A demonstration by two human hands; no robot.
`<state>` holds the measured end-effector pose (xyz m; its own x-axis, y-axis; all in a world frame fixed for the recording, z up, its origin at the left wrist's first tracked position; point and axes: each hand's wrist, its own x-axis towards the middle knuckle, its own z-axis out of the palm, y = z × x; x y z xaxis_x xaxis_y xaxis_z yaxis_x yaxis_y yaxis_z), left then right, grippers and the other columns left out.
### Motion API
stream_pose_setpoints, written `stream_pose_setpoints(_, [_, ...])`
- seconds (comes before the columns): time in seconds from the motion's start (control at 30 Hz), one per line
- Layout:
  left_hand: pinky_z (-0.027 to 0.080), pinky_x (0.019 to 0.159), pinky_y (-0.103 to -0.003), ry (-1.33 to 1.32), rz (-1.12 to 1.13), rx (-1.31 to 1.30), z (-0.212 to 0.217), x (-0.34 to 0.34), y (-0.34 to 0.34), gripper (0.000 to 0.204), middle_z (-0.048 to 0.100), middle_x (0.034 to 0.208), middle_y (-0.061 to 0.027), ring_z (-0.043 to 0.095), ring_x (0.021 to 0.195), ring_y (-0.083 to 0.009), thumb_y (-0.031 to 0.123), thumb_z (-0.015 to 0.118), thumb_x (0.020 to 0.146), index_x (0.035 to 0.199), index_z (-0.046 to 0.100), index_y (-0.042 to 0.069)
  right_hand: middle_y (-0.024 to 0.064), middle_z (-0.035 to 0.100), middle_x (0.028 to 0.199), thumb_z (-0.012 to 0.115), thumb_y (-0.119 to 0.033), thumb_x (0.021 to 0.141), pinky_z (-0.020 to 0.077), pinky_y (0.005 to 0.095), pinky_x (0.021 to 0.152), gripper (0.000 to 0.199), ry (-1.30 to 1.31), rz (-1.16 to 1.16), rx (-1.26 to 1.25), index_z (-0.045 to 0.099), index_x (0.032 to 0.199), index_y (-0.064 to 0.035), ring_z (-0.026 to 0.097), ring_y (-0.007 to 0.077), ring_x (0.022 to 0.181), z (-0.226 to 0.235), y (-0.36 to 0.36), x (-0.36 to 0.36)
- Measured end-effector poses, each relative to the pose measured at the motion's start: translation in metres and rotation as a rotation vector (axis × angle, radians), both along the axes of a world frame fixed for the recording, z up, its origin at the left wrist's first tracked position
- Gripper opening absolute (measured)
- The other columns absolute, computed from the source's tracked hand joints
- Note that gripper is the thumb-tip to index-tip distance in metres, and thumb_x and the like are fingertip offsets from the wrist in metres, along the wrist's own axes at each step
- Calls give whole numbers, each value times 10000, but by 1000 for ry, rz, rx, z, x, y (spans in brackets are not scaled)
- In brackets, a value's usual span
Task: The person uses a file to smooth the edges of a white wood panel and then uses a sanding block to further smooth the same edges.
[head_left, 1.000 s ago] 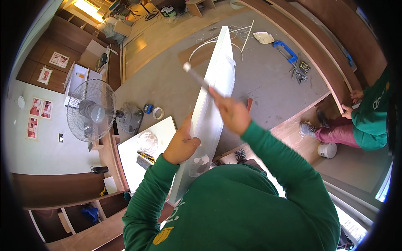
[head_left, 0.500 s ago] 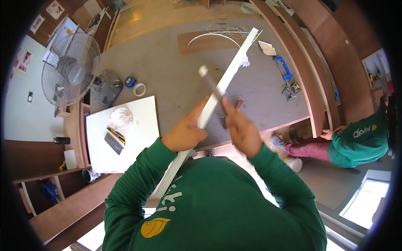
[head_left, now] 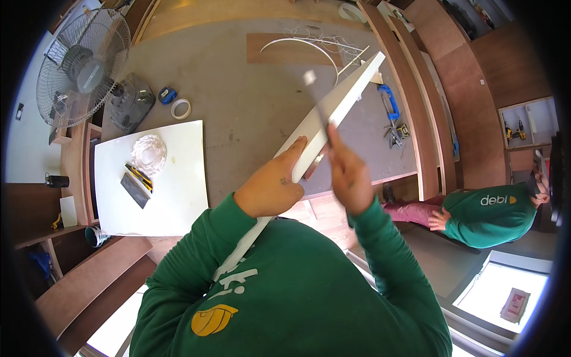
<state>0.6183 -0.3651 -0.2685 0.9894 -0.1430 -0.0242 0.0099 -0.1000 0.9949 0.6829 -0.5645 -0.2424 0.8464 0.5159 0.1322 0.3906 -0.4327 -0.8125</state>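
A long white strip of board (head_left: pixel 348 89) slants from beside my torso out over the grey work table. My left hand (head_left: pixel 270 187) is wrapped round its nearer part, thumb lying along it. In my closed right hand (head_left: pixel 350 175) is a long, thin dark tool with a pale tip (head_left: pixel 309 77). Motion smears this tool, so its exact kind is unclear. It crosses the strip beyond my left hand; I cannot tell whether it touches. Under the strip, beside my right hand, lies a partly hidden reddish-brown item (head_left: pixel 313 166).
At left, a white panel (head_left: pixel 178 208) carries a crumpled pale wrapping (head_left: pixel 148 154), a yellow cutter (head_left: pixel 140 176) and a grey blade-like piece (head_left: pixel 135 190). Around it are tape (head_left: pixel 181 109), a tape measure (head_left: pixel 167 94) and a fan (head_left: pixel 86 74). A blue clamp (head_left: pixel 389 102) and a co-worker (head_left: pixel 488 214) are at right.
The strip has turned, showing a wider face, and its far end sits farther right. My right hand still holds the blurred tool across it. The co-worker's hands have left the boards.
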Motion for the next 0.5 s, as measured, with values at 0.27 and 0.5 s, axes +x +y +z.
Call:
stream_pose_setpoints(0.27, [535,816,-325,186,-72,16,19,1,8,903,616,1307,-257,655,893,-245,15,574,785,1622,247,-75,172,598,856,539,56,995,535,381,783,597,-56,85,-159,456,1579,-30,657,276,842,3,-14,-56])
stream_pose_setpoints(0.5, [513,983,-329,168,-99,71,25,3,8,885,485,1519,-330,662,1155,-342,13,587,806,1611,240,-103,99,712,1002,528,-48,1075,527,315,790,518,77,-136,41,451,1587,-52,614,181,837,-6,1,25])
